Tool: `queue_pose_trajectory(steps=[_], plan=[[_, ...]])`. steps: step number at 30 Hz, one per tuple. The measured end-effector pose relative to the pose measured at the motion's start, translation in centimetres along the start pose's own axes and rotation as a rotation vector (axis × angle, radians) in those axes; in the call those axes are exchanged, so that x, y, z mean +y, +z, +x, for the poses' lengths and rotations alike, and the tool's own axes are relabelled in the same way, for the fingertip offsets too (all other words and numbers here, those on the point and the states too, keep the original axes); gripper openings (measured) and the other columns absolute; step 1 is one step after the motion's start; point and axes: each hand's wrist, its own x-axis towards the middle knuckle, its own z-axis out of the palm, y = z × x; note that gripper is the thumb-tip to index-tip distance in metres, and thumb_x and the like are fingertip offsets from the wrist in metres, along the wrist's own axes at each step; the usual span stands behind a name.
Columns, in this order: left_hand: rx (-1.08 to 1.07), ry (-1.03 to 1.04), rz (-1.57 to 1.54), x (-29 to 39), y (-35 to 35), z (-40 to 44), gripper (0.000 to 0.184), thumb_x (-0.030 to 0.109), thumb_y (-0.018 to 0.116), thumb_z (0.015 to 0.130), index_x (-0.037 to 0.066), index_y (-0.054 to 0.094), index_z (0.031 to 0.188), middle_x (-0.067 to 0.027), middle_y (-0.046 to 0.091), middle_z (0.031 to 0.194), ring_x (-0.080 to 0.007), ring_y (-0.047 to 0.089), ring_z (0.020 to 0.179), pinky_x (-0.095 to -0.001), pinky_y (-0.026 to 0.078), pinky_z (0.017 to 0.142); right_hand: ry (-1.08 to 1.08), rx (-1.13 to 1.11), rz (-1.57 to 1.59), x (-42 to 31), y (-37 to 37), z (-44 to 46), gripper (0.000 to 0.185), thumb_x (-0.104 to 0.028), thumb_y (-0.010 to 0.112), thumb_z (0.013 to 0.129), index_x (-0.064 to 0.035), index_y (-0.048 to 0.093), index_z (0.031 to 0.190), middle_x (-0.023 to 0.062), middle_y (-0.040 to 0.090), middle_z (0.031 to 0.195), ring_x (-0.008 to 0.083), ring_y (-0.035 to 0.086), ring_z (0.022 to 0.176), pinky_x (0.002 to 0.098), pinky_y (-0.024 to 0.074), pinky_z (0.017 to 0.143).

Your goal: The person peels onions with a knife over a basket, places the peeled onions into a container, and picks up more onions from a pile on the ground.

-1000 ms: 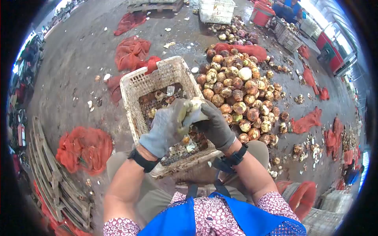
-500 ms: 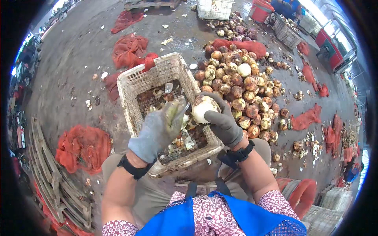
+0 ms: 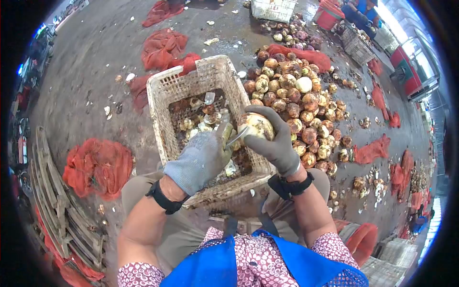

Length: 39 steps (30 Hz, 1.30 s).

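Note:
My right hand point(image 3: 281, 146), in a dark grey glove, is closed around a large onion point(image 3: 258, 125) with patchy brown skin and pale flesh. My left hand point(image 3: 204, 149), in a lighter grey, stained glove, grips a small knife point(image 3: 237, 137) whose handle is hidden in the fingers. The thin blade touches the near left side of the onion. Both hands are above a dirty white plastic crate point(image 3: 159, 112), which stands before my knees with peelings and pale scraps point(image 3: 204, 125) inside.
Right of the crate lies a large heap of onions point(image 3: 311, 103). Red net bags point(image 3: 98, 167) are scattered over the wet floor, and wooden pallets point(image 3: 60, 201) lie at the left. At the far right are a person point(image 3: 361, 14), more crates point(image 3: 357, 45) and a red vehicle point(image 3: 413, 67).
The onion has turned in my right hand, showing a browner, patchy side instead of the white one. The knife blade now meets it. The whole view has shifted slightly.

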Motion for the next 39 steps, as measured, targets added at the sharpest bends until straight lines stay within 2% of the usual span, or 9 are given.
queue_pose_trajectory(steps=[5,7,11,15,17,19,23,25,39], plan=[[-0.053,-0.055,0.043,-0.4,0.7,0.5,0.039,0.01,0.062,0.086,0.005,0.055,0.124,-0.025,0.067,0.097,-0.0444,0.064,0.092,-0.0469,0.052,0.074,-0.308,0.035,-0.278,-0.4,0.4,-0.4,0.055,-0.013,0.078,0.073,-0.0031,0.062,0.124,0.0079,0.066,0.109,0.0145,0.063,0.1,0.0303,0.0495,0.091],[-0.056,0.039,0.017,0.0,0.4,0.6,0.044,0.01,0.066,0.084,0.005,0.055,0.126,-0.0249,0.067,0.099,-0.0431,0.065,0.095,-0.0462,0.052,0.078,0.248,-0.122,0.332,-1.3,0.7,-1.3,0.062,-0.023,0.076,0.069,0.0004,0.059,0.125,0.0094,0.065,0.114,0.015,0.066,0.094,0.0279,0.0548,0.081],[0.018,0.046,-0.079,0.1,1.2,0.4,0.045,0.008,0.068,0.083,0.004,0.058,0.127,-0.0197,0.071,0.101,-0.0364,0.069,0.093,-0.0449,0.053,0.081,0.347,-0.204,0.893,-0.4,0.8,-1.7,0.067,-0.03,0.077,0.068,0.0018,0.059,0.124,0.012,0.068,0.107,0.0193,0.069,0.094,0.0311,0.0585,0.078],[-0.067,0.151,-0.208,-0.7,0.6,0.6,0.044,0.009,0.067,0.084,0.006,0.059,0.127,-0.0148,0.072,0.102,-0.026,0.068,0.086,-0.0401,0.053,0.078,0.346,-0.192,0.561,-2.0,-0.2,-1.4,0.076,-0.029,0.078,0.062,0.0053,0.058,0.127,0.0156,0.068,0.115,0.0244,0.068,0.1,0.034,0.0566,0.087],[-0.549,-0.114,-0.415,0.4,-1.9,0.3,0.041,0.011,0.067,0.086,0.006,0.061,0.126,-0.0113,0.071,0.101,-0.017,0.064,0.079,-0.0345,0.052,0.073,0.404,-0.346,0.477,-2.2,-2.0,-1.6,0.083,-0.022,0.077,0.056,0.0085,0.055,0.131,0.0189,0.066,0.119,0.0236,0.067,0.104,0.0349,0.053,0.094],[-0.59,0.041,-0.369,0.2,-1.9,-0.1,0.04,0.012,0.067,0.088,0.006,0.061,0.127,-0.0077,0.071,0.101,-0.0124,0.061,0.077,-0.0317,0.05,0.069,0.393,-0.397,0.594,-1.5,-2.1,-1.8,0.086,-0.027,0.077,0.058,0.009,0.053,0.133,0.0189,0.065,0.12,0.0226,0.067,0.102,0.0344,0.0532,0.094],[-0.14,0.189,-0.605,-0.6,-0.4,0.9,0.035,0.014,0.065,0.093,0.003,0.06,0.126,-0.0011,0.068,0.102,-0.0062,0.059,0.083,-0.0271,0.051,0.071,0.371,-0.255,0.673,-0.7,-1.3,-0.8,0.094,-0.044,0.069,0.071,0.0079,0.04,0.144,0.0149,0.065,0.121,0.0159,0.068,0.093,0.0262,0.056,0.076],[0.056,0.128,-0.524,1.2,-0.6,1.0,0.029,0.015,0.064,0.094,0.002,0.062,0.12,-0.0015,0.067,0.096,-0.0069,0.06,0.082,-0.0267,0.052,0.07,0.433,-0.369,0.626,0.1,-2.2,-0.1,0.091,-0.041,0.071,0.079,-0.0015,0.032,0.151,0.0148,0.058,0.132,0.0215,0.064,0.106,0.0311,0.0535,0.088],[0.182,-0.096,-0.891,-0.1,0.9,3.1,0.018,0.021,0.064,0.094,0.003,0.067,0.091,0.0007,0.06,0.068,-0.0048,0.048,0.052,-0.0221,0.038,0.046,0.527,-0.088,0.723,2.1,0.5,-1.0,0.057,-0.045,0.052,0.099,-0.0093,0.042,0.143,0.0102,0.063,0.12,0.0249,0.07,0.096,0.0335,0.0597,0.068]])
